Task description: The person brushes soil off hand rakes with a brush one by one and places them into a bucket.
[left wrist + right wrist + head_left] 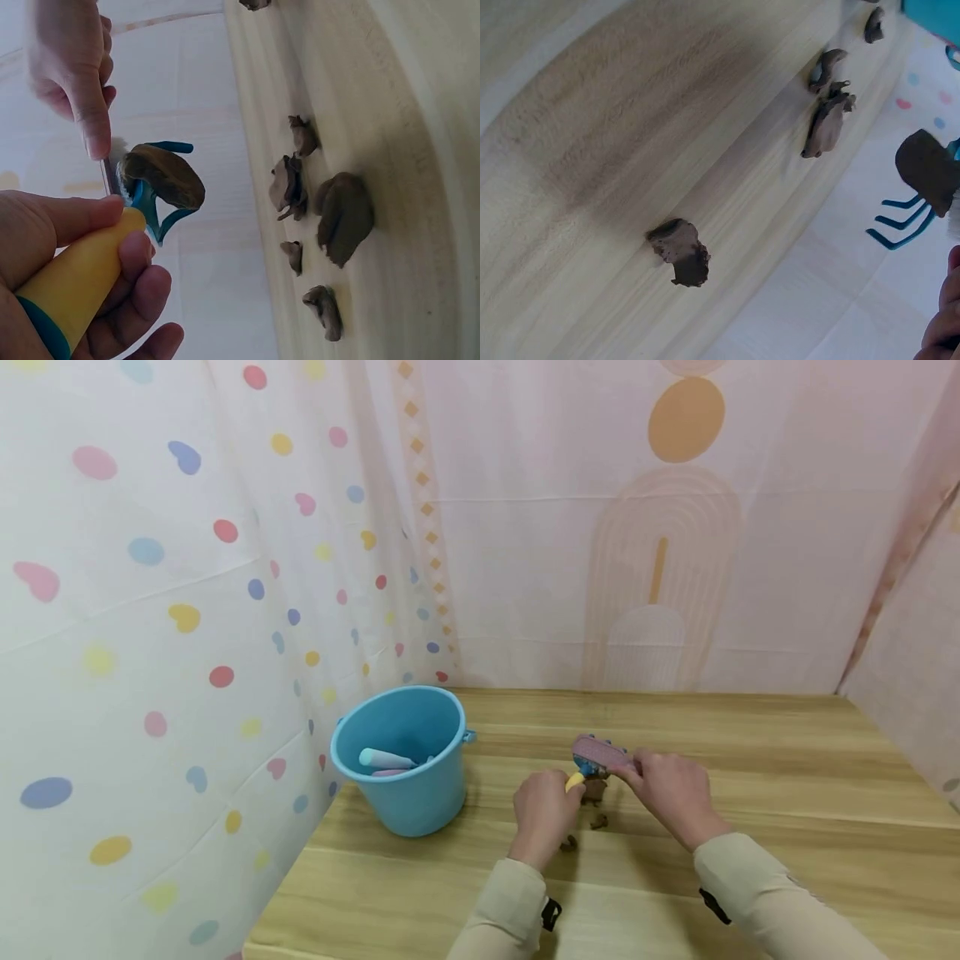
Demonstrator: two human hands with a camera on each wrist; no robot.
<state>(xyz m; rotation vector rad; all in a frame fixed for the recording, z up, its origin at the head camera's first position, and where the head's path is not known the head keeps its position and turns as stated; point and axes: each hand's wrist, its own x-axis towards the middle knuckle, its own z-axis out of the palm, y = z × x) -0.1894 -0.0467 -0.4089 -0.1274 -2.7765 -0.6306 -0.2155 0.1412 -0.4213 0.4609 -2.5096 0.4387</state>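
My left hand [543,814] grips the yellow handle [82,277] of a small blue-tined hand rake [588,768]. A brown clay-like clump [165,176] sits on the rake's head, among the tines [900,232]. With my right hand [673,789] I hold a pinkish-purple brush [597,752] by one end. Its white bristles [954,217] face the rake head and appear to touch it beside the clump. Below both hands, several brown clay-like pieces [345,217] lie on the wooden tabletop [750,893]; one flat torn piece [681,251] lies apart from others.
To the left stands a light blue bucket [420,797] holding a pale blue-handled item [386,758] and something pink. Dotted curtain [150,635] hangs along the left side, and a pale patterned curtain [525,568] closes off the table's back edge.
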